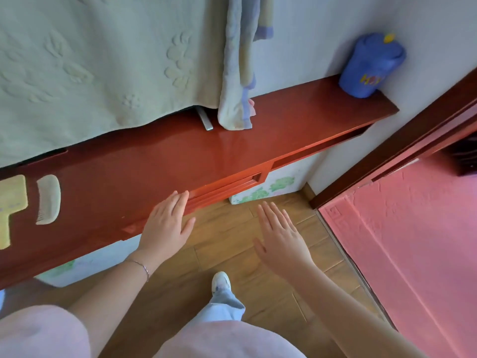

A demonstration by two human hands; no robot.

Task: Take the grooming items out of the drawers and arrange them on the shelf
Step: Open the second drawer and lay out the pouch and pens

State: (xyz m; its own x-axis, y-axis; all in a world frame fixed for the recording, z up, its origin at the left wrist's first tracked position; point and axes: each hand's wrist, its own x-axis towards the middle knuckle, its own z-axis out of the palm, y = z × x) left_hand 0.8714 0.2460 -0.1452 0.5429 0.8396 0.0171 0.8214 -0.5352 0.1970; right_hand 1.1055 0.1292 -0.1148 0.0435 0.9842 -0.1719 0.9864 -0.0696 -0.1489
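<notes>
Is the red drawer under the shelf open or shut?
Shut: the red drawer front sits flush under the shelf edge, left hand flat against it.

A home: hung towels (103,60), red shelf (296,112), wood floor (232,241).

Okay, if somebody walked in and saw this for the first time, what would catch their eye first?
Probably the long glossy red shelf running along the wall, with a bright blue cup standing at its far right end. Next, the two open hands: the left hand rests on the shelf's front edge, the right hand hovers over the wooden floor. At the left end lie a pale comb and a yellow brush, side by side.
</notes>
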